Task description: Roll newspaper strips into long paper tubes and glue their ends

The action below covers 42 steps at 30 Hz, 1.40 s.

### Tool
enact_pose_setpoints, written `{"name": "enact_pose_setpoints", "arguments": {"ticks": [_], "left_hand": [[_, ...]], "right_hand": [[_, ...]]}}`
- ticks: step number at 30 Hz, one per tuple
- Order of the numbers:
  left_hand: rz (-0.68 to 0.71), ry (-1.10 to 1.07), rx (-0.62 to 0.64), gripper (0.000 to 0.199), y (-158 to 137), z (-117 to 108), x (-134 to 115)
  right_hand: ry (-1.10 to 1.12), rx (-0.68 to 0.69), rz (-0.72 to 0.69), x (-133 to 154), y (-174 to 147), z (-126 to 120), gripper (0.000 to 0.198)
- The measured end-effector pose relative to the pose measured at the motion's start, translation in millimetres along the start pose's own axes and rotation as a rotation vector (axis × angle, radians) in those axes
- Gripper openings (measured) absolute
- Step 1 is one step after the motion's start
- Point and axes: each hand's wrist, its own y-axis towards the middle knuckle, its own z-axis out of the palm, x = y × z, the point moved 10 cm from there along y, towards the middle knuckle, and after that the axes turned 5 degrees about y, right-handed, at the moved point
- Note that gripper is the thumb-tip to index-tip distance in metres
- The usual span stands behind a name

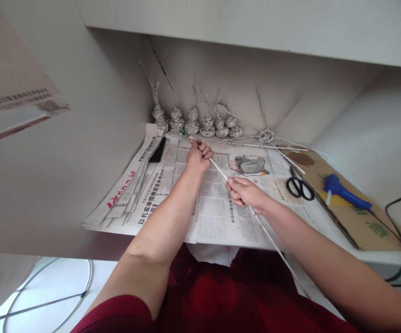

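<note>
A thin white rolled-paper stick [219,169] runs slantwise between my two hands. My left hand [199,155] is closed around its upper end, over the newspaper. Lower and to the right, my right hand [244,192] pinches the same stick, whose tail hangs down past the table edge toward my lap. Behind my left hand stands a row of woven paper gourds [191,122], with loose stick ends poking up. To their right lies a small woven ring with spread paper sticks [266,135].
Newspaper sheets [214,226] cover the shelf, with folded strips [127,189] and a black phone [157,151] at left. A grey rag [251,165], black scissors [300,188] and a blue glue gun [347,193] on cardboard [374,226] lie at right. Walls enclose both sides.
</note>
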Motion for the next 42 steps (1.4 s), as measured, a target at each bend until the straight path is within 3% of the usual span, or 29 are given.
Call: {"name": "enact_pose_setpoints", "arguments": {"ticks": [4,6,10,13,18,21,24,26,30,37,42], "left_hand": [[-0.026,-0.027,0.074,0.041,-5,10,2],[-0.025,-0.024,0.065,0.041,-5,9,1],[0.021,0.0,-0.021,0.041,0,-3,-8],[0.04,0.012,-0.056,0.042,3,-8,-12],[0.049,0.011,-0.078,0.044,5,-12,-11],[0.032,-0.003,-0.057,0.043,4,-11,-9],[0.006,-0.005,-0.041,0.042,4,-9,-7],[0.012,0.0,-0.043,0.042,4,-10,-9],[0.031,0.027,-0.07,0.043,4,-12,-14],[0.024,0.046,-0.073,0.043,4,-12,-13],[0.007,0.023,-0.06,0.042,6,-13,-10]], "right_hand": [[0.652,0.313,0.18,-7,-9,36,0.029],[0.772,0.34,0.22,-8,-12,43,0.03],[0.57,0.184,0.275,-25,-15,27,0.044],[0.376,0.084,0.229,-27,-25,4,0.055],[0.173,-0.015,0.145,-33,-45,-17,0.039],[0.316,0.004,0.134,-38,-49,-10,0.031],[0.597,0.162,0.213,-40,-53,12,0.028],[0.667,0.232,0.278,-41,-58,20,0.035],[0.638,0.212,0.345,-49,-71,11,0.049],[0.556,0.159,0.346,-66,-94,-5,0.033],[0.3,0.026,0.29,-64,-92,-17,0.033]]}}
